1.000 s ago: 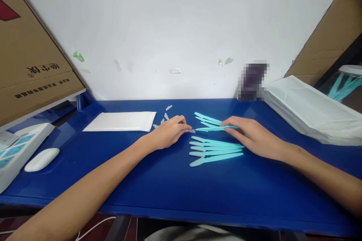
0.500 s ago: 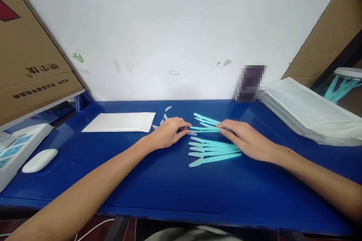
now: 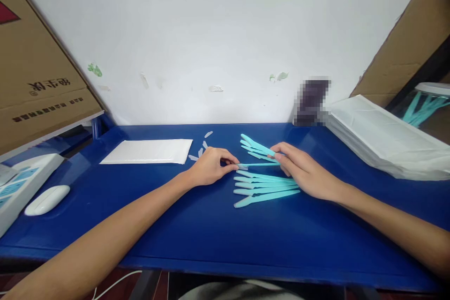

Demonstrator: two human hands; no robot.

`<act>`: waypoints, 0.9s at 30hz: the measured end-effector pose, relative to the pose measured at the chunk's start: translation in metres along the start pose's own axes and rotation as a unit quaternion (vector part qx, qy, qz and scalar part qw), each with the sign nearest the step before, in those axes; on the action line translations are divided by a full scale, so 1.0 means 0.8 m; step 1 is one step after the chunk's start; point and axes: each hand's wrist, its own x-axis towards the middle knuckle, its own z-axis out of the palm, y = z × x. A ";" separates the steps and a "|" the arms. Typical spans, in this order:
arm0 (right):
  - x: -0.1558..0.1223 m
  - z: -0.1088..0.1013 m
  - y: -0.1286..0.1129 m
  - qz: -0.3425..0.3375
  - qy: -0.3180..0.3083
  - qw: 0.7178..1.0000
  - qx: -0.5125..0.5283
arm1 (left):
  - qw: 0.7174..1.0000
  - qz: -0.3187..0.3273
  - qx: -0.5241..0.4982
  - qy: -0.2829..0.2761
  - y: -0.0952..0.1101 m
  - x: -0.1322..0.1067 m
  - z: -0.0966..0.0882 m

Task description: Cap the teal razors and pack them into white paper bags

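Observation:
On the blue table [image 3: 211, 229] lie several slim teal razors. My left hand [image 3: 210, 167] pinches the tip end of one teal razor [image 3: 258, 164], where a small clear cap sits. My right hand [image 3: 305, 171] grips the same razor's handle end. Below it a neat row of several teal razors [image 3: 265, 187] lies side by side. A looser bunch of teal razors [image 3: 256, 147] lies just behind the held one. Small clear caps [image 3: 202, 150] are scattered behind my left hand.
A white flat bag [image 3: 147, 151] lies at the back left. A thick stack of white bags [image 3: 383, 138] fills the right side. A white mouse [image 3: 47, 199] and a white device [image 3: 17, 183] sit at the far left. Cardboard boxes [image 3: 38, 75] flank both sides.
Both hands have drawn the held razor slightly toward me, nearer the neat row, and my right hand has slid closer along its handle.

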 end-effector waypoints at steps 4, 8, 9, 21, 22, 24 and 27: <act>0.000 0.002 -0.001 0.000 -0.010 1.000 -0.003 | 1.000 0.008 0.013 -0.014 0.002 -0.001 -0.001; 0.000 -0.011 0.013 -0.064 0.039 0.993 -0.091 | 1.000 0.018 0.017 -0.012 0.000 -0.003 -0.002; 0.000 -0.016 0.017 -0.082 0.046 0.988 -0.119 | 1.000 0.017 0.017 -0.009 -0.001 -0.003 -0.002; -0.015 -0.027 0.010 -0.129 -0.024 0.933 -0.336 | 1.000 0.004 0.005 -0.004 -0.008 -0.002 0.001; -0.015 -0.025 0.009 -0.128 -0.027 0.929 -0.346 | 1.000 0.003 0.005 -0.004 -0.008 -0.002 0.001; -0.014 -0.022 0.007 -0.130 -0.034 0.924 -0.359 | 1.000 0.000 0.006 -0.002 -0.007 -0.001 0.001; -0.011 -0.018 0.003 -0.128 -0.046 0.925 -0.355 | 1.000 0.002 0.003 0.002 -0.007 -0.001 0.001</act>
